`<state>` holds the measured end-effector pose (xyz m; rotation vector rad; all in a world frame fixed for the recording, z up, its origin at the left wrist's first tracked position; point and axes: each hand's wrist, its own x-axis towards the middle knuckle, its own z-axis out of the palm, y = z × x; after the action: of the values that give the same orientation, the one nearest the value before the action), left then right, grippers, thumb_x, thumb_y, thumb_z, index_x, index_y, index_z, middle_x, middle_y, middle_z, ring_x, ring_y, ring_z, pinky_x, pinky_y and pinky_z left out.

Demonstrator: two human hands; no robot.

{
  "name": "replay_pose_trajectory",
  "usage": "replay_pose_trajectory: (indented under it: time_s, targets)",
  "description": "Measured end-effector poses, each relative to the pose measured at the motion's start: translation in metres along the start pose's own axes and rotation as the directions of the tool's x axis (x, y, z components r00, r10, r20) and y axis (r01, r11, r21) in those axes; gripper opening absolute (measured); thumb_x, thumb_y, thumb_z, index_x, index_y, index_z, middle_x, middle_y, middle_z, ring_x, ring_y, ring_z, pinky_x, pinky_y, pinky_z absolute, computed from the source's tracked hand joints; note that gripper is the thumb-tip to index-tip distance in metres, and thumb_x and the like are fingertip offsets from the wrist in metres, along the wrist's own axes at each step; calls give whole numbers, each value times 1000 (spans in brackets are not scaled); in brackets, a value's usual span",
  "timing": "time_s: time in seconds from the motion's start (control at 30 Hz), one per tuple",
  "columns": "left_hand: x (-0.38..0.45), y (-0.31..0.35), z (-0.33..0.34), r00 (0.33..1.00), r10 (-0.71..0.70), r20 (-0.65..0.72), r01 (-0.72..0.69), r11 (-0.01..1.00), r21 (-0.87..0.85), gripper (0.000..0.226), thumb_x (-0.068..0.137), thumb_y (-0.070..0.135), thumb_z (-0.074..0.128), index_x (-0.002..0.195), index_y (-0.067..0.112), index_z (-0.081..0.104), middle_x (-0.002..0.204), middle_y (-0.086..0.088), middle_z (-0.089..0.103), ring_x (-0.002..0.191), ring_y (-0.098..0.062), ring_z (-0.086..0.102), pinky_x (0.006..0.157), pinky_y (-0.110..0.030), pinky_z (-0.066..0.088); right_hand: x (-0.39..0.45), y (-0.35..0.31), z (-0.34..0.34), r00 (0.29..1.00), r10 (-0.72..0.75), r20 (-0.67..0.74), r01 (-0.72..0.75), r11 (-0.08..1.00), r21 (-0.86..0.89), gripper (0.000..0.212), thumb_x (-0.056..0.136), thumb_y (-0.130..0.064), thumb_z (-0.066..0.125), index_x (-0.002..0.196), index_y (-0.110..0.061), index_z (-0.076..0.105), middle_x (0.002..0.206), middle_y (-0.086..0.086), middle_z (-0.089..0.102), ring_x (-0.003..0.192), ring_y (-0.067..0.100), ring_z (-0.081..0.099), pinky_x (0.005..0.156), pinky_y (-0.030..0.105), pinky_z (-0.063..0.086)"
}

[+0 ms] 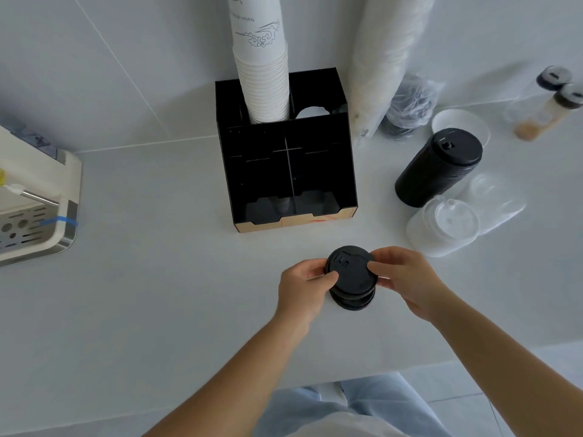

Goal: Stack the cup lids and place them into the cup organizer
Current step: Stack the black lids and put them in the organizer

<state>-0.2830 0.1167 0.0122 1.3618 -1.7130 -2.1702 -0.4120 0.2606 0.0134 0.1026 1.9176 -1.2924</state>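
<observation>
A short stack of black cup lids [351,279] stands on the white counter in front of me. My left hand [304,288] grips its left side and my right hand [402,279] grips its right side, thumbs resting on the top lid. Behind the stack sits the black cup organizer [285,171], its front compartments dark and open, with a tall column of white paper cups [263,80] rising from its back left slot. A taller stack of black lids [438,168] leans on the counter to the right of the organizer.
Clear plastic lids [448,225] lie at the right. A sleeve of paper cups [378,74], bagged black lids [410,105], a white bowl [460,121] and capped bottles [549,102] stand at the back right. A coffee machine [34,200] sits at the left edge.
</observation>
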Motion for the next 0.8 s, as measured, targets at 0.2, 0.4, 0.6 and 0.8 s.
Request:
replay_pose_trajectory:
  time_s: [0.2,0.4,0.6,0.8]
  targets:
    - [-9,-27,13,998,-29,-49,31,998,48,19,75,12,75,82,29,71,88,5,76,88,-10,71,80,-22,52,2,15,-6,1000,-4,-25,1,992,-130,14,80,-4,74,92,-12,74,94,11,77,98,36,71,95,50,55]
    - [-4,-32,22,994,-15,-110,24,996,84,21,76,15,73,80,35,69,86,10,75,88,-7,70,83,-23,52,10,17,-7,1000,-2,-15,-1,981,-194,11,79,-11,75,88,-18,75,91,9,77,95,33,71,94,51,56]
    - [-2,-39,27,991,-29,-128,47,989,141,19,78,16,68,88,32,71,89,11,74,85,-6,69,80,-26,56,14,24,-6,1000,14,-6,-15,962,-271,9,81,-14,73,85,-21,73,90,5,77,92,30,71,83,41,56]
    - [-2,-40,31,988,12,-155,21,978,208,23,82,12,65,85,35,67,85,16,71,85,-1,68,76,-16,50,16,28,-6,1000,-19,12,22,934,-357,9,84,-20,71,91,-25,70,96,0,73,81,21,67,69,33,53]
